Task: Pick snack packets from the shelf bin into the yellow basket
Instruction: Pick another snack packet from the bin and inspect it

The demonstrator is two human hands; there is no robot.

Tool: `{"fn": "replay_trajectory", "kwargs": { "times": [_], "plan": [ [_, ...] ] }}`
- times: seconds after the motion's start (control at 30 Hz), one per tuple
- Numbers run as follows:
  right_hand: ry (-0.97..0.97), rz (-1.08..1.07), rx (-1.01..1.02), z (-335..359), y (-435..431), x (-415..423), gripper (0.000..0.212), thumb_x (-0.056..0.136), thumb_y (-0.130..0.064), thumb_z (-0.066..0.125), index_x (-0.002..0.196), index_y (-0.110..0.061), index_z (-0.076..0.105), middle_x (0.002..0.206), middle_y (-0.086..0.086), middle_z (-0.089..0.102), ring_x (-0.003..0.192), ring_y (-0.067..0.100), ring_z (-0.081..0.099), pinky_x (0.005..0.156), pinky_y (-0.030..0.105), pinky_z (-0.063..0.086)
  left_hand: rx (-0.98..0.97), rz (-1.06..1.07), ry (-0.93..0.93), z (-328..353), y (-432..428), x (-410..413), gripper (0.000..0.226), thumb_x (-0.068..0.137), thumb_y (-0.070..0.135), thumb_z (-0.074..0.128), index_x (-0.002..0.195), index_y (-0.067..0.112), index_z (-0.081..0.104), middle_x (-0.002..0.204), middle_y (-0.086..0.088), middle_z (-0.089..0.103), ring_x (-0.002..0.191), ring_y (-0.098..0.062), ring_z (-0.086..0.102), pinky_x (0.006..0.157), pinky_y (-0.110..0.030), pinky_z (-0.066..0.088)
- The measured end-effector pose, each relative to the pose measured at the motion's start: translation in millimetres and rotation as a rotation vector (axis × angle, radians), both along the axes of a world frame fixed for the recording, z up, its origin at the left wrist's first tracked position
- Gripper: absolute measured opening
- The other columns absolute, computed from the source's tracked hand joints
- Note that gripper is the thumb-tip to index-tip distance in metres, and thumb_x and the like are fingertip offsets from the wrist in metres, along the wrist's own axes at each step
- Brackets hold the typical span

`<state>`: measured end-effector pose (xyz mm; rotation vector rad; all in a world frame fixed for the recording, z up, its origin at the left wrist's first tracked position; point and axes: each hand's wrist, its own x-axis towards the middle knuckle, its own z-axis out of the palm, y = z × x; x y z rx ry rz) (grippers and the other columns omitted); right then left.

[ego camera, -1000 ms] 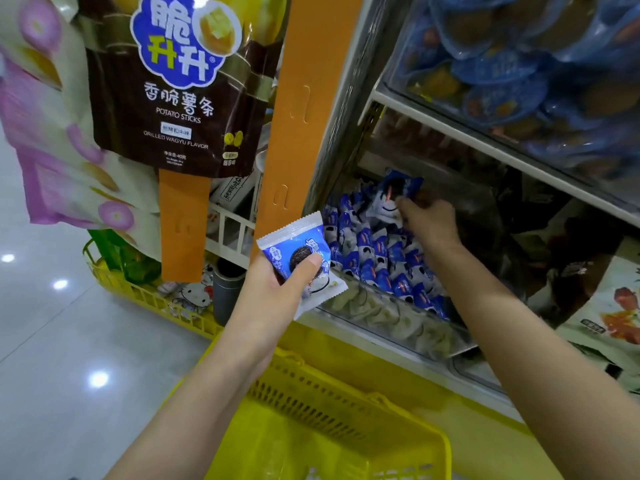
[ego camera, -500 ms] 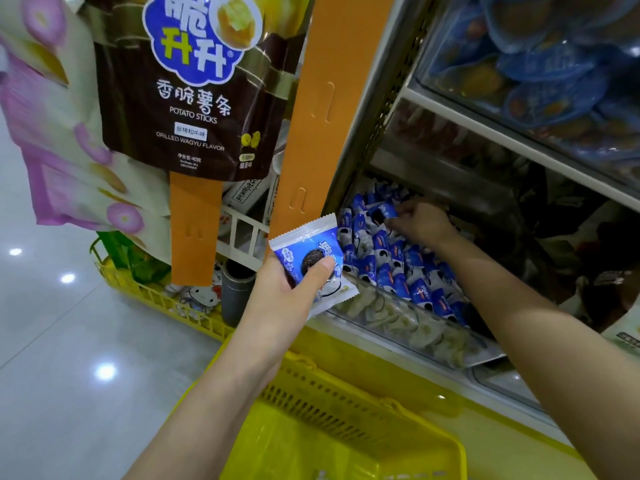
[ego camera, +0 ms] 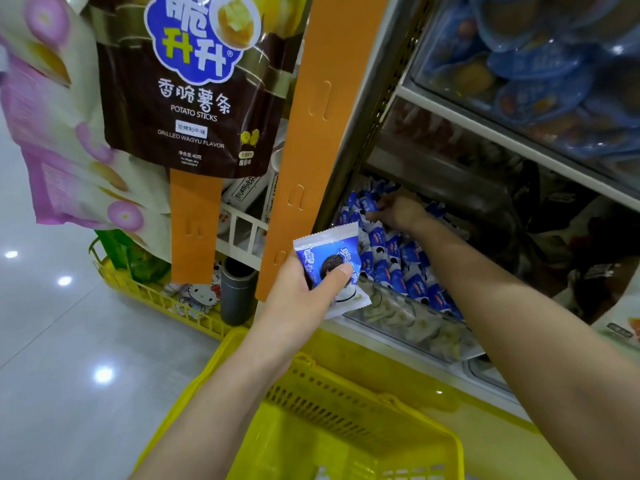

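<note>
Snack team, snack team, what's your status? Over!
Left hand holds one cookie packet, not yet in the yellow basket. Right hand down in the shelf bin among the packets, grip unclear. Orange strip beside left hand, not blocking.

Glossy plastic packets (ego camera: 391, 258); perforated plastic basket (ego camera: 363, 410).

Grips a packet (ego camera: 329, 258) in the left hand (ego camera: 298, 306) above the basket (ego camera: 346, 403); lays the right hand (ego camera: 401, 213) on the pile (ego camera: 398, 265) in the bin (ego camera: 415, 323).

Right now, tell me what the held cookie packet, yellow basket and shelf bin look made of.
The cookie packet: thin glossy plastic film, by sheen and crimped edge; yellow basket: rigid moulded plastic, slotted wall; shelf bin: clear plastic, perhaps acrylic, see-through front wall.
</note>
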<state>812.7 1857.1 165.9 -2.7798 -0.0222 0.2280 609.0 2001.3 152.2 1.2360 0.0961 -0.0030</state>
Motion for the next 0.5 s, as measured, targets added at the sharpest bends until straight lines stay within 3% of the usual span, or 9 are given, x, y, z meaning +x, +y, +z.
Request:
{"fn": "replay_trajectory", "kwargs": {
  "times": [0.07,0.17,0.27,0.33,0.43,0.5],
  "plan": [
    [0.005,0.028,0.01,0,-3,-5,0.042,0.091,-0.03,0.056,0.125,-0.006,0.052,0.131,0.015,0.052,0.115,0.028,0.053,0.092,0.034,0.042,0.04,-0.019,-0.006,0,-1,-1,0.029,0.088,0.016,0.058,0.116,0.018,0.053,0.101,0.002,0.065,0.079,0.006,0.065,0.057,-0.005,0.047],
    [-0.112,0.04,0.094,2,-5,-23,0.041,0.096,-0.03,0.046,0.126,-0.001,0.05,0.124,0.021,0.056,0.111,0.031,0.054,0.089,0.033,0.042,0.1,-0.021,-0.008,-3,-1,-2,0.027,0.088,0.023,0.058,0.115,0.024,0.055,0.105,0.006,0.067,0.089,0.001,0.064,0.064,-0.008,0.049],
    [-0.361,0.04,0.361,11,-5,-57,0.033,0.098,-0.024,0.044,0.123,-0.005,0.054,0.114,0.014,0.063,0.106,0.024,0.058,0.083,0.022,0.042,0.167,-0.019,-0.01,-5,-3,-6,0.025,0.089,0.026,0.058,0.113,0.024,0.056,0.105,0.007,0.068,0.094,-0.002,0.063,0.073,-0.011,0.05],
    [-0.461,0.097,0.528,18,-7,-89,0.025,0.098,-0.024,0.043,0.112,-0.011,0.059,0.102,0.005,0.066,0.095,0.015,0.061,0.08,0.026,0.047,0.196,-0.028,-0.006,-7,-5,-9,0.024,0.088,0.027,0.059,0.112,0.024,0.058,0.103,0.008,0.069,0.092,-0.002,0.064,0.073,-0.01,0.051],
    [-0.43,0.188,0.64,23,-14,-143,0.025,0.098,-0.032,0.04,0.099,-0.023,0.063,0.086,-0.014,0.064,0.077,-0.002,0.058,0.073,0.022,0.046,0.206,-0.067,-0.011,-9,-11,-14,0.026,0.086,0.024,0.061,0.112,0.023,0.058,0.101,0.007,0.069,0.09,-0.002,0.066,0.071,-0.012,0.051],
    [-0.355,0.244,0.641,20,-19,-174,0.023,0.095,-0.036,0.044,0.096,-0.027,0.065,0.088,-0.013,0.066,0.081,-0.001,0.06,0.075,0.019,0.048,0.201,-0.096,-0.016,-11,-18,-18,0.031,0.085,0.018,0.062,0.115,0.02,0.056,0.103,0.004,0.069,0.093,-0.006,0.066,0.077,-0.017,0.052]
  ]
}}
